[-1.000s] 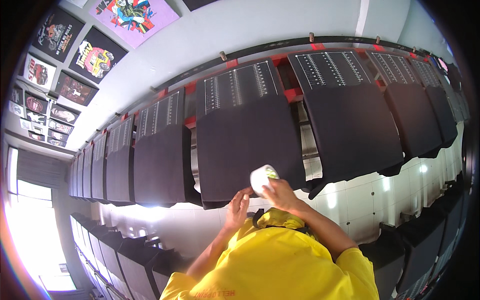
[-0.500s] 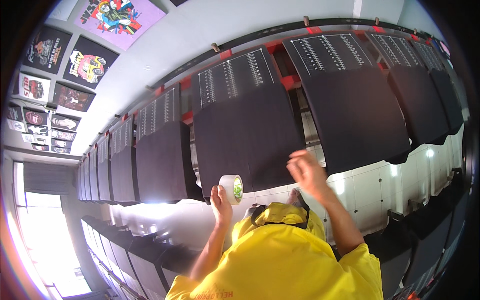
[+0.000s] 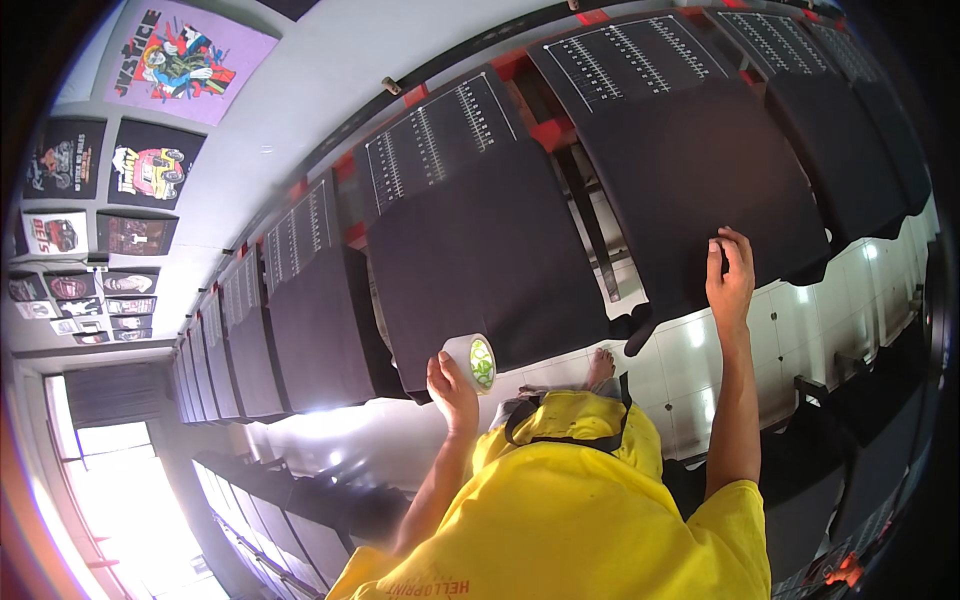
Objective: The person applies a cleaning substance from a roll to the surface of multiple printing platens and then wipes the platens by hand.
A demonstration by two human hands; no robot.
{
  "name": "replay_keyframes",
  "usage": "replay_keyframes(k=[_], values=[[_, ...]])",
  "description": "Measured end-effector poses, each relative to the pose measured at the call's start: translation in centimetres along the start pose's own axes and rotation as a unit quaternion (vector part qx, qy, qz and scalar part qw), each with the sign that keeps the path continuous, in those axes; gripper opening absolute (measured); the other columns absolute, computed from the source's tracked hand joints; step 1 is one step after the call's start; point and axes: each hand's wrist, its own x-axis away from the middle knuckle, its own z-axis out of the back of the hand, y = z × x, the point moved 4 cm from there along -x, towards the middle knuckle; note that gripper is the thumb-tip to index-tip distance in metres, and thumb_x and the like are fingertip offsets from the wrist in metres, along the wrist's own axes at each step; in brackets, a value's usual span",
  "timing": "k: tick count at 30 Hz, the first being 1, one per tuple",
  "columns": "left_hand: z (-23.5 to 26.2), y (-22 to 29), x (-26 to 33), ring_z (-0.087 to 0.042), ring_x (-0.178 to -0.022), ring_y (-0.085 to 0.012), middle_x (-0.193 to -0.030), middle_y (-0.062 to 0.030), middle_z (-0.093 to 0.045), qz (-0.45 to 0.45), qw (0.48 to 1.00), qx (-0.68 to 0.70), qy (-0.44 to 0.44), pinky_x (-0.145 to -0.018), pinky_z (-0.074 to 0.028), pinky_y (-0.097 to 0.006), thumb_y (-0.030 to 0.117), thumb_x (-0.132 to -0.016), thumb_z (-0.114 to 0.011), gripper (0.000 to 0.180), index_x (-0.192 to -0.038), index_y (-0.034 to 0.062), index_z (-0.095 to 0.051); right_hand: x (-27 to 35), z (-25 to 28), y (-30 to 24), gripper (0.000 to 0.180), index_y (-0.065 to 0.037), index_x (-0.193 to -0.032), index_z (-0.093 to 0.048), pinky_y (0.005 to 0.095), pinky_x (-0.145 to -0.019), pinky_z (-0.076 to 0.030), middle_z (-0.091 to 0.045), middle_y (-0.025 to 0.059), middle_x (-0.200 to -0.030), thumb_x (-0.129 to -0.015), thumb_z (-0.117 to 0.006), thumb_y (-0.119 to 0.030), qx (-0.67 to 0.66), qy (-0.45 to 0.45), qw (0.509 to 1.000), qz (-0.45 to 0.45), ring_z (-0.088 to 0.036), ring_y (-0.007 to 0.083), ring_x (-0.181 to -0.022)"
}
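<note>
My left hand [image 3: 453,390] is closed round the edge of a wide roll of clear tape [image 3: 470,362] with a green-and-white core. It holds the roll just over the near edge of a board covered with black cloth [image 3: 480,255]. Off to the right, my right hand [image 3: 731,270] has its fingers apart and bent a little, with nothing in them. That hand is over the near part of a second black-cloth board [image 3: 700,180]; whether it touches the cloth I cannot tell.
The boards stand in a long curved-looking row on a red and black frame [image 3: 548,133], with white ruler marks [image 3: 430,140] at their far ends. A second row of dark boards [image 3: 330,510] lies behind me. White floor tiles [image 3: 690,350] run between the rows. Prints [image 3: 150,165] hang on the wall.
My right hand has moved right and farther out, from beside the middle board to over the board on the right. The tape stays in my left hand. The view has shifted to the right.
</note>
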Motion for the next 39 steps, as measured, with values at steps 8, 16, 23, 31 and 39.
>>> replay_keyframes(k=[8,16,23,31,39], values=[[-0.8,2.6,0.6,-0.054,-0.096,-0.0400,-0.101,-0.0286,-0.058,-0.072,0.987,-0.041,0.137,-0.084,-0.041,-0.047,0.036,-0.104,-0.041,0.047,-0.110,-0.0088,-0.055,0.2,-0.8,0.8,0.013,-0.002,-0.095,-0.067,0.0401,-0.091,-0.049,-0.066,0.0076,-0.107,-0.094,-0.061,-0.013,0.071,0.029,0.997,-0.013,-0.064,0.0267,-0.106],[-1.6,3.9,-2.4,-0.051,-0.081,-0.0438,-0.089,-0.0282,-0.057,-0.080,0.993,-0.046,0.079,-0.075,-0.040,-0.049,0.030,-0.105,-0.035,0.044,-0.099,-0.0079,-0.055,0.5,-1.1,1.5,0.009,-0.005,-0.091,-0.067,0.0378,-0.086,-0.049,-0.067,0.0054,-0.103,-0.094,-0.060,-0.012,0.051,0.042,0.998,-0.022,-0.065,0.0249,-0.105],[-2.7,6.4,-5.4,-0.049,-0.071,-0.0397,-0.079,-0.0253,-0.056,-0.073,0.994,-0.012,0.080,-0.069,-0.040,-0.047,0.032,-0.105,-0.035,0.047,-0.091,-0.0077,-0.054,0.3,-1.0,1.4,0.013,-0.001,-0.089,-0.067,0.0373,-0.086,-0.053,-0.068,0.0092,-0.097,-0.095,-0.057,-0.008,0.033,0.044,0.998,-0.022,-0.067,0.0275,-0.104],[-3.9,8.5,-8.8,-0.046,-0.064,-0.0367,-0.072,-0.0240,-0.052,-0.110,0.992,-0.013,0.061,-0.063,-0.039,-0.046,0.031,-0.105,-0.035,0.046,-0.083,-0.0070,-0.050,0.6,-1.0,1.9,0.014,-0.003,-0.089,-0.068,0.0370,-0.089,-0.050,-0.069,0.0073,-0.103,-0.095,-0.058,-0.011,0.021,0.041,0.997,-0.069,-0.066,0.0257,-0.105],[-5.9,10.0,-14.2,-0.052,-0.067,-0.0401,-0.077,-0.0276,-0.057,-0.093,0.995,-0.012,0.035,-0.064,-0.042,-0.047,0.029,-0.105,-0.036,0.046,-0.087,-0.0092,-0.054,0.7,-1.2,2.2,0.015,-0.001,-0.091,-0.069,0.0358,-0.086,-0.053,-0.069,0.0099,-0.107,-0.095,-0.058,-0.010,0.011,0.032,0.996,-0.086,-0.066,0.0252,-0.102]])
